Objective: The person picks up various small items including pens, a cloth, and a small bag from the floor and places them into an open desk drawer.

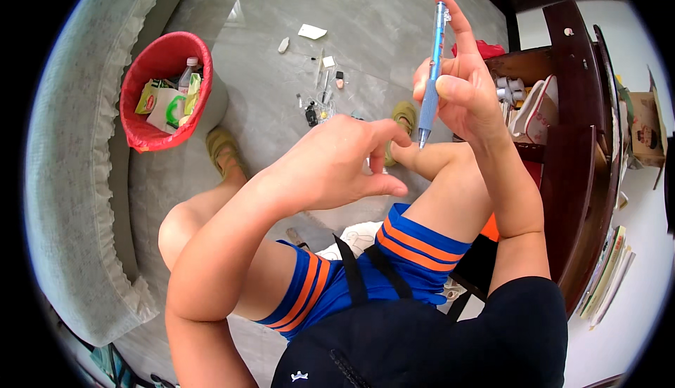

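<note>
A blue click pen (437, 49) stands nearly upright in my right hand (470, 82), its metal tip pointing down. The thumb and other fingers pinch its lower barrel, while the index finger reaches up to the top end beside the clip. To the left and a little lower, my left hand (337, 163) is turned back-up, with thumb and index finger curved apart and nothing visible between them. It stays short of the pen tip. Its remaining fingers are mostly hidden behind the hand.
Small loose parts (325, 96) lie scattered on the grey floor beyond my left hand. A red-lined bin (166, 142) holding wrappers and a bottle stands at left, by a frilled light-blue cover (77, 177). At right is a dark wooden cabinet (573, 177) with an open drawer.
</note>
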`<state>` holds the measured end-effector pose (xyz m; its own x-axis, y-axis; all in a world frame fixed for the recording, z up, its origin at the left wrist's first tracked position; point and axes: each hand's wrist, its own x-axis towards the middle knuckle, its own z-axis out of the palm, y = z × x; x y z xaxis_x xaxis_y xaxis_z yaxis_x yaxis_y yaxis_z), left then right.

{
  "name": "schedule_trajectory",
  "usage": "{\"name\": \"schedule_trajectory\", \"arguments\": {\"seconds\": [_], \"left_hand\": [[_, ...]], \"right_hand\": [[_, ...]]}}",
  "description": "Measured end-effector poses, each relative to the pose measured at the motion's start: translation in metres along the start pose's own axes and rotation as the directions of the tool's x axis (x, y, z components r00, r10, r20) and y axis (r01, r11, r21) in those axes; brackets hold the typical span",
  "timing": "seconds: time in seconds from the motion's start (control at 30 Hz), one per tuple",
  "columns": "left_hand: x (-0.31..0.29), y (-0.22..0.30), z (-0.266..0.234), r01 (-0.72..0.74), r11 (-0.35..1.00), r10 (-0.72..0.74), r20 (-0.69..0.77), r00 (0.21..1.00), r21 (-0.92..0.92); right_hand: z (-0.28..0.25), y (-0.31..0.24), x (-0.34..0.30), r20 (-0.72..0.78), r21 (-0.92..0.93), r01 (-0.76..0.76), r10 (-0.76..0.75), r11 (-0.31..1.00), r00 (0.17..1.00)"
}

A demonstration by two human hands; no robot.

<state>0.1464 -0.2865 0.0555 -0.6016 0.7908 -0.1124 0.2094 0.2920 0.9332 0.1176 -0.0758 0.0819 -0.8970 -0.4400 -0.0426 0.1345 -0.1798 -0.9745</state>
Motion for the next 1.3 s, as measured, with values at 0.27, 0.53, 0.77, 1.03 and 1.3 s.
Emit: {"name": "schedule_trajectory", "arguments": {"seconds": [0.27, 0.53, 0.77, 1.03, 1.3], "left_hand": [[0.001, -0.005, 0.005, -0.184, 0.958, 0.140, -0.204, 0.969, -0.218], [0.015, -0.011, 0.009, 0.050, 0.846, -0.139, -0.128, 0.982, -0.531], [0.027, -0.011, 0.012, 0.066, 0.937, -0.135, -0.183, 0.974, -0.344], [0.028, -0.015, 0.028, -0.059, 0.986, 0.001, -0.354, 0.935, -0.153], [0.028, -0.016, 0.032, -0.068, 0.991, 0.022, -0.359, 0.933, -0.115]], "right_hand": [[0.000, 0.021, 0.004, -0.054, 0.118, 0.053, -0.047, 0.992, 0.997], [-0.001, 0.022, 0.011, 0.022, -0.076, 0.277, -0.276, 0.958, 0.961], [-0.016, 0.009, 0.003, -0.204, 0.124, 0.271, -0.243, 0.954, 0.948], [-0.003, 0.005, -0.007, -0.311, 0.036, 0.284, -0.259, 0.958, 0.914], [0.004, 0.013, -0.001, -0.393, -0.063, 0.365, -0.359, 0.929, 0.846]]}}
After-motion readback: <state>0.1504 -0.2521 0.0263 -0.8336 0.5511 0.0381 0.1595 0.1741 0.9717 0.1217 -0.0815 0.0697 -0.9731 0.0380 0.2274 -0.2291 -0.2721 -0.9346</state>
